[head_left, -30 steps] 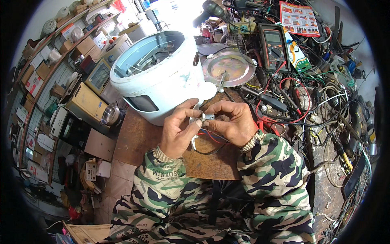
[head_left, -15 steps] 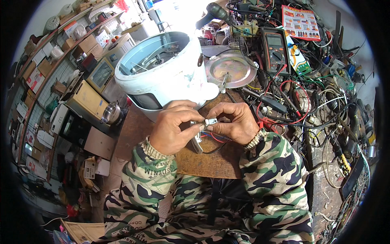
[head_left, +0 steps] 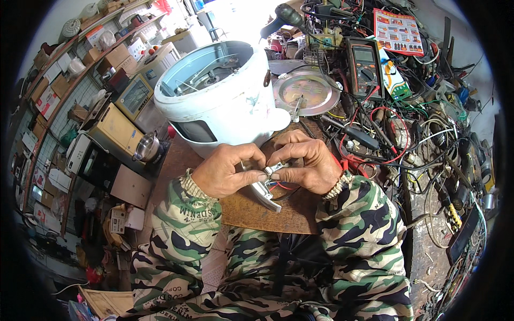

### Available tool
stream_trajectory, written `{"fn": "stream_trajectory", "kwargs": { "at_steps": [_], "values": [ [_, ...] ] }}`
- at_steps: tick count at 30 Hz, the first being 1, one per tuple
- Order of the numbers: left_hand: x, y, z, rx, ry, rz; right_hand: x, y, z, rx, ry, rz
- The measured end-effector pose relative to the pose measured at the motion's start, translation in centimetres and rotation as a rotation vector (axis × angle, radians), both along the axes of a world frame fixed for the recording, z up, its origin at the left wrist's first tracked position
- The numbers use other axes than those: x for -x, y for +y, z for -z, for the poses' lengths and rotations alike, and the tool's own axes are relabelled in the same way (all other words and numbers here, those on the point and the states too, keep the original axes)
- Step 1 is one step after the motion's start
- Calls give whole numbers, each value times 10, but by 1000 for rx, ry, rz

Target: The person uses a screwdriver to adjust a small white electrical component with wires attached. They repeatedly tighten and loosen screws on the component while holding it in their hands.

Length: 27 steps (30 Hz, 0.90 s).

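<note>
My left hand [head_left: 229, 170] and my right hand [head_left: 306, 166] meet over a wooden board [head_left: 243, 216], their fingers closed on a small silvery metal part [head_left: 271, 169] between the thumbs and forefingers. A curved pale grey strip-like piece [head_left: 267, 199] slants down from beneath my left fingers, with red and blue wires [head_left: 281, 186] beside it, partly hidden. Just beyond my hands stands a white round appliance housing [head_left: 219, 112], open on top, with metal fittings inside.
Behind the board lie a shiny round plate [head_left: 300, 91] and, at the right, a multimeter [head_left: 364, 69], a black-handled tool [head_left: 358, 134] and tangled cables [head_left: 439, 160]. Shelves [head_left: 64, 85] of boxes and appliances line the left, with a steel pot [head_left: 147, 147] near the board.
My left hand has shifted left and turned more over the part. The pale curved piece has swung down toward me and to the right. The housing appears slightly farther right in view.
</note>
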<state>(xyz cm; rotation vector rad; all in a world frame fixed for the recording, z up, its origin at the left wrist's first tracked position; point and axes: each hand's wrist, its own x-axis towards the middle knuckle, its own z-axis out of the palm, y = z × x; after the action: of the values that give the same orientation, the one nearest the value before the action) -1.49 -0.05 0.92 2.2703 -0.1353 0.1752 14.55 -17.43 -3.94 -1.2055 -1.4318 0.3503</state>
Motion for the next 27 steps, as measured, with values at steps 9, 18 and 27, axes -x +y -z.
{"fn": "stream_trajectory", "kwargs": {
  "at_steps": [9, 18, 27],
  "values": [
    [0, -6, 27, 587, 67, 5, -6, 2, 4, -44, 26, -77],
    [-6, -21, 36, 486, -240, -208, 5, -2, -1, 28, 405, 232],
    [-34, -33, 42, 494, -417, -392, 8, -3, -4, -37, 202, 339]
  ]
}}
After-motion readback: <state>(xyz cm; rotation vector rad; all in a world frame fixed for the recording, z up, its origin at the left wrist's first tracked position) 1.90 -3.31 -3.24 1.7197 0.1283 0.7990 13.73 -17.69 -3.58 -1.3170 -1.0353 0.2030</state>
